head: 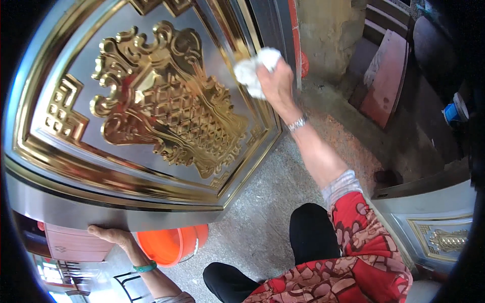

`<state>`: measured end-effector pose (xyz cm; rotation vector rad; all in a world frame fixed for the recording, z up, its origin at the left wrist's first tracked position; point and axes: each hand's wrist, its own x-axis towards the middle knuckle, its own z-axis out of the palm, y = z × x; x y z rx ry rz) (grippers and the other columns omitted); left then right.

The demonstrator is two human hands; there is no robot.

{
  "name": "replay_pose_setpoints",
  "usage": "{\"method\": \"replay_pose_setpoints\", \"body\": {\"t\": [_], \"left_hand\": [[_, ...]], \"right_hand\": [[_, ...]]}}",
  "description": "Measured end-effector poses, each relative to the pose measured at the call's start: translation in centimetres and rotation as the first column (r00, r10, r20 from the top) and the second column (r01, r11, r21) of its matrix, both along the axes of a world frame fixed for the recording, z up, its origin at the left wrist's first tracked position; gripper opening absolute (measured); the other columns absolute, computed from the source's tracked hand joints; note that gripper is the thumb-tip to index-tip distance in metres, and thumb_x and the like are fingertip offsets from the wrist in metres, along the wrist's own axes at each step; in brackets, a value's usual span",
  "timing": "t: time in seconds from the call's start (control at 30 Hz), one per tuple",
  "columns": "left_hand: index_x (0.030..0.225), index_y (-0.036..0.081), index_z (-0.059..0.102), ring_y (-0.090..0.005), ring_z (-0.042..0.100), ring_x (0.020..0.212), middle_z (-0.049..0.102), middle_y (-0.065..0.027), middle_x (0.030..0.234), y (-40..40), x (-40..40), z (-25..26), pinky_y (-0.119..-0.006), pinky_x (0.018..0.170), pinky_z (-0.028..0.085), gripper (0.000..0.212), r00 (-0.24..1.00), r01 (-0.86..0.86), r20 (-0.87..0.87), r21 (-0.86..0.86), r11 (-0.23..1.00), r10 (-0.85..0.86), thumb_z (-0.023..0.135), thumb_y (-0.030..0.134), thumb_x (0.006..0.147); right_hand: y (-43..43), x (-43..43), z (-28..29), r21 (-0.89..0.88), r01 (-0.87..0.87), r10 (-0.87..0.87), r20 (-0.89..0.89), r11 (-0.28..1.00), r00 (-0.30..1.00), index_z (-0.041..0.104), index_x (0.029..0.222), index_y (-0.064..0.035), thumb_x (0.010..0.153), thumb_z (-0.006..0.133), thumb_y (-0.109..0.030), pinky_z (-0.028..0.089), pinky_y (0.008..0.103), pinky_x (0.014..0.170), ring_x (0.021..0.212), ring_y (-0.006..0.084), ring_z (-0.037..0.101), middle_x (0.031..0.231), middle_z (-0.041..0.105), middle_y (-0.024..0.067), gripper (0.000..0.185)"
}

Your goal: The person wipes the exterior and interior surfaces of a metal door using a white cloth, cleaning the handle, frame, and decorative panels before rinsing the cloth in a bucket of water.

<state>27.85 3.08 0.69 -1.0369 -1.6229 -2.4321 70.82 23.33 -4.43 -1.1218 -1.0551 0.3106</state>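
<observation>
A bunched white cloth (249, 74) is gripped in my right hand (278, 81), pressed against the gold-trimmed border of a metal door (91, 147). A raised gold ornament (178, 102) with a diamond lattice fills the middle of the door's silver panel. My left hand (113, 235) rests at the door's near edge, thumb against the grey metal, its other fingers mostly hidden behind. On my right wrist is a metal watch band (297, 124); a green bangle (145, 267) circles the left.
An orange bucket (172, 244) with a wire handle stands on the concrete floor (261, 197) below the door edge. A second door leaf (439, 231) is at lower right. Beyond the doorway lean a reddish board (386, 79) and a blue-and-white container (454, 110). A pink cabinet (77, 242) is at left.
</observation>
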Motion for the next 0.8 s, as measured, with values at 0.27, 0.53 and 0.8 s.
{"method": "replay_pose_setpoints", "body": {"t": [0.27,0.53,0.8], "left_hand": [[0.131,0.002,0.037,-0.0297,0.036,0.120,0.037,-0.0163,0.133,0.7,0.0,-0.8,-0.042,0.102,0.029,0.076,0.992,0.117,0.047,0.038,0.992,-0.118,0.037,0.063,0.087],[0.131,0.003,0.036,-0.0284,0.036,0.120,0.037,-0.0145,0.133,0.2,-0.8,-0.9,-0.041,0.102,0.029,0.083,0.981,0.181,0.064,0.064,0.981,-0.185,0.043,0.068,0.081],[0.128,0.000,0.040,-0.0253,0.039,0.115,0.042,-0.0134,0.128,1.4,-2.6,-2.7,-0.039,0.101,0.030,0.071,0.978,0.205,-0.046,0.099,0.974,-0.202,0.043,0.058,0.087]], "right_hand": [[2.6,-2.8,13.9,0.718,0.060,-0.370,0.284,0.694,0.884,0.054,0.117,-0.0051,0.068,0.061,-0.003,0.046,0.0402,0.075,0.091,0.0332,0.052,0.094,0.052,0.0180,0.049],[0.6,-2.7,-0.2,0.465,0.012,-0.243,0.440,0.885,0.864,0.054,0.122,-0.0151,0.060,0.069,0.001,0.044,0.0438,0.079,0.093,0.0375,0.050,0.099,0.048,0.0175,0.065],[0.3,-2.4,-0.8,0.324,-0.071,-0.100,0.482,0.943,0.870,0.055,0.120,-0.0115,0.066,0.066,-0.002,0.045,0.0421,0.078,0.094,0.0371,0.052,0.101,0.050,0.0176,0.056]]}}
